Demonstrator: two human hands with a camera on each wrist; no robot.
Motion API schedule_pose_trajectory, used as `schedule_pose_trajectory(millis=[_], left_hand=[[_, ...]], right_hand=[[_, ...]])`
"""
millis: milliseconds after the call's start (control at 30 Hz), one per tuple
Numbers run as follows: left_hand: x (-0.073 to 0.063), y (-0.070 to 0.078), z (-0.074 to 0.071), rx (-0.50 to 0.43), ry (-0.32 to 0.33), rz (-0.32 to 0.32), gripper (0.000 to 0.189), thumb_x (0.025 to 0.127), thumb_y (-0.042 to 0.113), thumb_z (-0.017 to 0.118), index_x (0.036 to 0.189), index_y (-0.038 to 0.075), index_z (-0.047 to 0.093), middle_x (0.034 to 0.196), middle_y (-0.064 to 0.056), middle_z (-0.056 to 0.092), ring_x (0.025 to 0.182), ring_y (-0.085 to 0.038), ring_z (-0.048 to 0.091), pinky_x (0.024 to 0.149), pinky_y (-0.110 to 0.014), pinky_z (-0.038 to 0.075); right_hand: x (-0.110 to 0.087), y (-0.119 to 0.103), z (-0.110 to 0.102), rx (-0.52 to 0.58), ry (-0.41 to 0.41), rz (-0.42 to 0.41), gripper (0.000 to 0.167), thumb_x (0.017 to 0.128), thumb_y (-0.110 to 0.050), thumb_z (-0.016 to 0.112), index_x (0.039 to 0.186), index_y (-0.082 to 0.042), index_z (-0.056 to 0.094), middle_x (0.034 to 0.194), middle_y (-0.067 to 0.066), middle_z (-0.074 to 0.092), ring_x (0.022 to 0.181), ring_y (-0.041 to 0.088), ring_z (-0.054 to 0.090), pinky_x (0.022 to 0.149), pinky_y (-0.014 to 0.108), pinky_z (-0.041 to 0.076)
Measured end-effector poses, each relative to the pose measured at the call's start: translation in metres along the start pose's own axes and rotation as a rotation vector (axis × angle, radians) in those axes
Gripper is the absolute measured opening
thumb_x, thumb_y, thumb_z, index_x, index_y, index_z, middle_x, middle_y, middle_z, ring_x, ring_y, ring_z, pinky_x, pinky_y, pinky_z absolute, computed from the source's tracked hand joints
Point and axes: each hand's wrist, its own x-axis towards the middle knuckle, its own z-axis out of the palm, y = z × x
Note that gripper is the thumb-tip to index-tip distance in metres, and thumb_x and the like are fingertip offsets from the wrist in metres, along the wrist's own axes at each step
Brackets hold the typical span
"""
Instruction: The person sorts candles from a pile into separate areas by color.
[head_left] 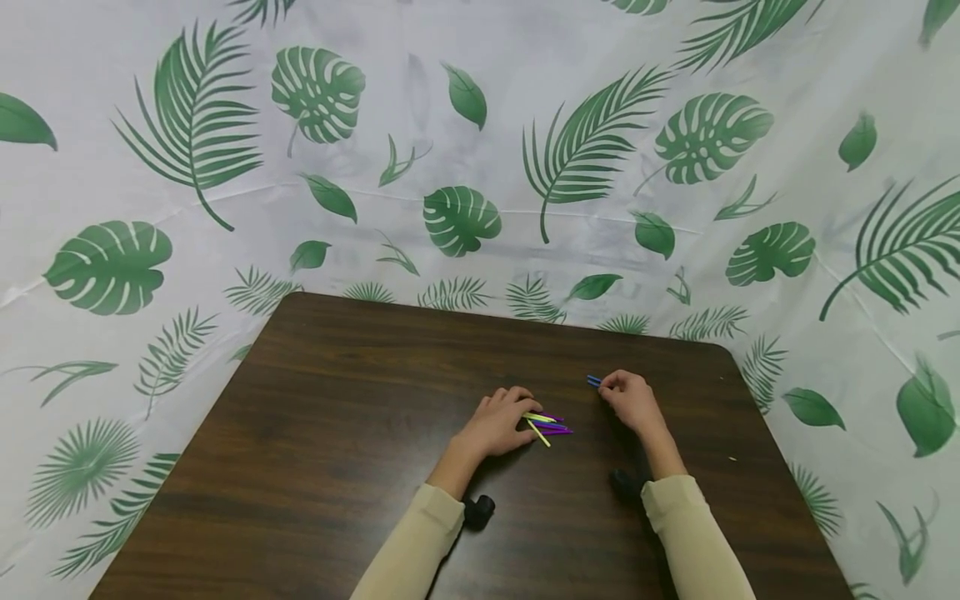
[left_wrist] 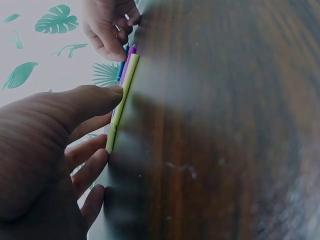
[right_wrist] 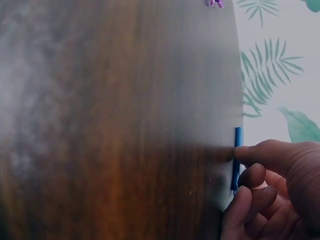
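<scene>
Head view shows the left hand [head_left: 497, 423] with fingers spread, its thumb touching the coloured sticks [head_left: 551, 426], which lie in a loose pile on the brown table [head_left: 337, 467]; farther right, the right hand [head_left: 633, 403] pinches two blue sticks [head_left: 593, 379]

Left hand [head_left: 495, 422] rests at the left end of a loose pile of yellow, purple and blue sticks [head_left: 557, 432] on dark wood-grain table [head_left: 337, 433]; right hand [head_left: 632, 402] pinches two blue sticks [head_left: 593, 379], leaf-print cloth [head_left: 405, 167] behind
</scene>
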Motion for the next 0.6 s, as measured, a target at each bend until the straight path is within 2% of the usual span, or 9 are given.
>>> schedule_pose_trajectory(millis=[267, 467, 600], left_hand=[[-0.0004, -0.0019, -0.0012, 0.014, -0.015, -0.003, 0.045, 0.106, 0.042, 0.069, 0.147, 0.026, 0.065, 0.160, 0.000, 0.051, 0.145, -0.027, 0.047, 0.114, -0.047, 0.042], [-0.0007, -0.0019, -0.0027, -0.001, 0.004, 0.003, 0.043, 0.105, 0.041, 0.070, 0.146, 0.025, 0.066, 0.158, 0.000, 0.052, 0.143, -0.027, 0.048, 0.111, -0.046, 0.042], [-0.0006, -0.0024, -0.0020, 0.008, -0.005, 0.010, 0.043, 0.105, 0.042, 0.070, 0.145, 0.025, 0.066, 0.159, 0.000, 0.052, 0.143, -0.027, 0.049, 0.111, -0.046, 0.043]], right_hand=[[0.0011, -0.0034, 0.0001, -0.037, -0.014, 0.031, 0.021, 0.105, -0.019, 0.066, 0.109, 0.000, 0.073, 0.079, 0.008, 0.066, 0.065, 0.019, 0.060, 0.060, 0.034, 0.050], [0.0006, -0.0025, 0.0003, -0.010, 0.000, 0.026, 0.023, 0.106, -0.020, 0.064, 0.109, 0.000, 0.073, 0.083, 0.009, 0.067, 0.067, 0.019, 0.060, 0.061, 0.033, 0.051], [-0.0005, -0.0017, 0.0009, -0.007, -0.003, 0.037, 0.022, 0.106, -0.020, 0.064, 0.110, 0.000, 0.073, 0.083, 0.009, 0.067, 0.068, 0.019, 0.061, 0.062, 0.033, 0.051]])
